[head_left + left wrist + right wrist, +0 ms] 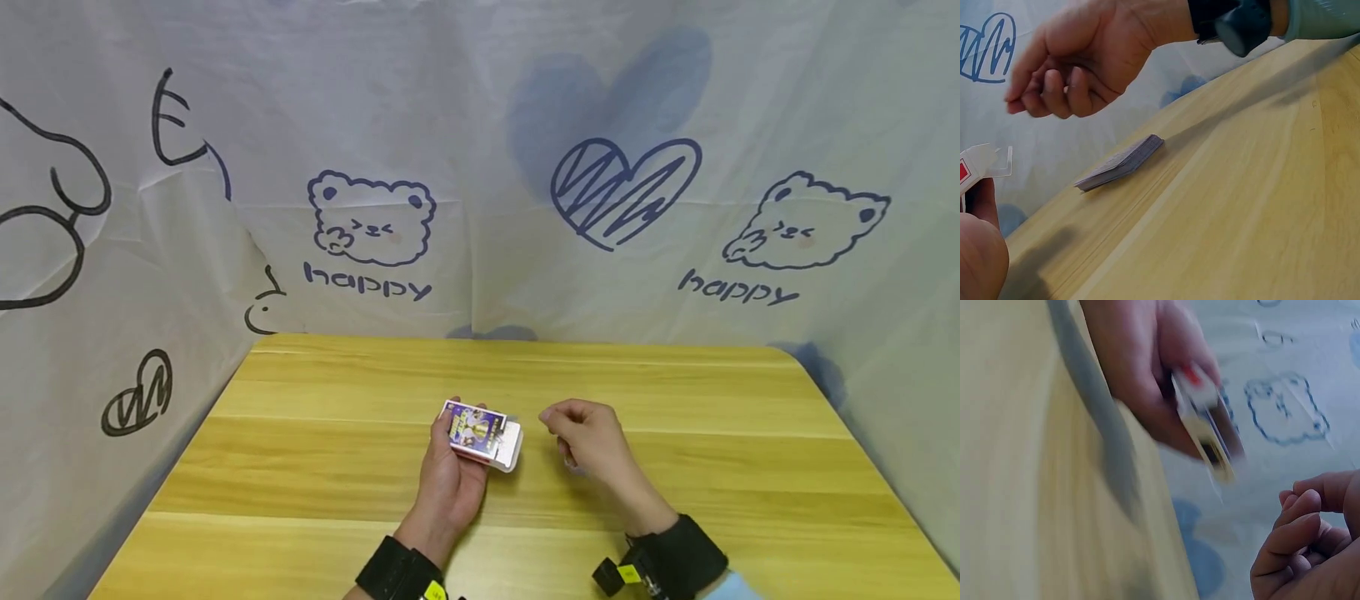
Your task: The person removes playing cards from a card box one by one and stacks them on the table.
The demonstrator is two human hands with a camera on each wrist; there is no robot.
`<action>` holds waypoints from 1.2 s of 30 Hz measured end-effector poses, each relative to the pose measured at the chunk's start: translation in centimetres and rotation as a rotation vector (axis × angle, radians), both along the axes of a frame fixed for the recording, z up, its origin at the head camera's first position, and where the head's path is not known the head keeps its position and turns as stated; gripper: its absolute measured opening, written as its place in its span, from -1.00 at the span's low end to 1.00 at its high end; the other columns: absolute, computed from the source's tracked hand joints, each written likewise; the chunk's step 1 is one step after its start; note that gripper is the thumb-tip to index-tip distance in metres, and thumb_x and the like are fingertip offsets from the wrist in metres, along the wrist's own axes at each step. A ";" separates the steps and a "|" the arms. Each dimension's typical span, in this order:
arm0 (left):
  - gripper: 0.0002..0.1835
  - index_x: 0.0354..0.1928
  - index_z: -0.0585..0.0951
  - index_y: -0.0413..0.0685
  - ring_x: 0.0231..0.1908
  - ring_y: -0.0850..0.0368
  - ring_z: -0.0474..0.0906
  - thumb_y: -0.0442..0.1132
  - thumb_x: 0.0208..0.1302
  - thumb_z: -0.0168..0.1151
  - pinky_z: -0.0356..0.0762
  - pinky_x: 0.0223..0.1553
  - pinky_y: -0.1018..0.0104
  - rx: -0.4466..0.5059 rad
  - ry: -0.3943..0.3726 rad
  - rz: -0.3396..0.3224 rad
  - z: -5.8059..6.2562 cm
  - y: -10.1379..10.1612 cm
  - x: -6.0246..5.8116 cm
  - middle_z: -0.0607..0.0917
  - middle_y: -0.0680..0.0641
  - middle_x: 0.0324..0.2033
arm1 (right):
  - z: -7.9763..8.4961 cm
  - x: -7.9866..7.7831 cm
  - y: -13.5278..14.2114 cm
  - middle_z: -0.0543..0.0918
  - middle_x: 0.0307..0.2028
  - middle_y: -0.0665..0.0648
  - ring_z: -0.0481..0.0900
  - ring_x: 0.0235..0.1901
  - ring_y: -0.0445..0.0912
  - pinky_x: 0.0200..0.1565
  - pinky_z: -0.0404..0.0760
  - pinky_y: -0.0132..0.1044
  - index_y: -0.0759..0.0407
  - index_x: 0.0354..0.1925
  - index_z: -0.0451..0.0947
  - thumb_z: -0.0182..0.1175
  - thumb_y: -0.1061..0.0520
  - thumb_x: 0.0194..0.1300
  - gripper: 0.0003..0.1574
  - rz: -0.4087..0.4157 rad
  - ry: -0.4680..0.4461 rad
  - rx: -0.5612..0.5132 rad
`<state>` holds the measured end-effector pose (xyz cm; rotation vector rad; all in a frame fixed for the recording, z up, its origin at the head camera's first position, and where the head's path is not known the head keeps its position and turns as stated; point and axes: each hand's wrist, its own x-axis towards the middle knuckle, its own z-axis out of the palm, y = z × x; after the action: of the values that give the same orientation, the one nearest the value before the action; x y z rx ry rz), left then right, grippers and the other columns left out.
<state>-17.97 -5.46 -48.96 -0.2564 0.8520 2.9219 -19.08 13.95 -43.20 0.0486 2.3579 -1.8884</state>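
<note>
My left hand (pixel 450 483) holds a small playing-card box (pixel 474 429), purple-and-yellow picture face up, thumb along one edge. The box's white end flap (pixel 512 446) stands out toward the right. In the right wrist view, the box's end opening (pixel 1212 452) shows dark. My right hand (pixel 594 437) hovers to the right of the box, apart from it. Its fingers are curled, with thumb and index fingertips together and nothing visible between them. On the table below it lies a stack of cards (pixel 1121 164), mostly hidden by that hand in the head view.
The wood-grain table (pixel 315 417) spreads around both hands. White cloth (pixel 480 83) with drawn bears, hearts and lettering hangs behind it and at both sides. Each wrist wears a black strap (pixel 678 554) with a small camera.
</note>
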 end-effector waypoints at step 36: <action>-0.38 0.49 -0.05 0.08 0.40 -0.14 0.06 0.05 0.52 -0.18 0.36 0.32 0.19 0.004 0.076 -0.051 0.1 0.1 0.2 0.16 -0.27 0.36 | -2.4 1.2 -2.6 0.56 -0.64 0.07 0.47 -0.64 -0.12 -0.68 0.40 -0.39 0.32 -0.34 0.60 0.28 0.14 0.20 -0.78 0.065 -0.121 -0.080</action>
<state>-17.80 -5.36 -48.83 -0.1227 0.8492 2.9027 -17.89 11.35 -45.61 0.0761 2.1775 -1.8906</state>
